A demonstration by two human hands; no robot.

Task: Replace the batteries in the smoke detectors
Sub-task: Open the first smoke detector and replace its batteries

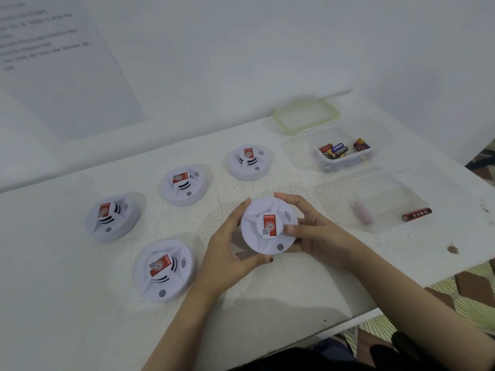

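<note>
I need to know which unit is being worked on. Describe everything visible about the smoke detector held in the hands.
The held smoke detector is a round white unit, plastic by the look, with raised ribs running out from a central cap. The cap carries a red-and-white sticker with a small QR code. Curved sound-wave marks sit at its upper right and a grey button near its lower edge. It faces up, tilted toward the camera, above the white table. The left hand cups its left side; the right hand grips the right, thumb by the cap.

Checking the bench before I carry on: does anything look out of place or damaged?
One red cylindrical battery lies loose on the white table, to the right of the near clear plastic tub rather than in it. Dark chips mar the table's right side. The four white round smoke detectors sit flat.
</note>
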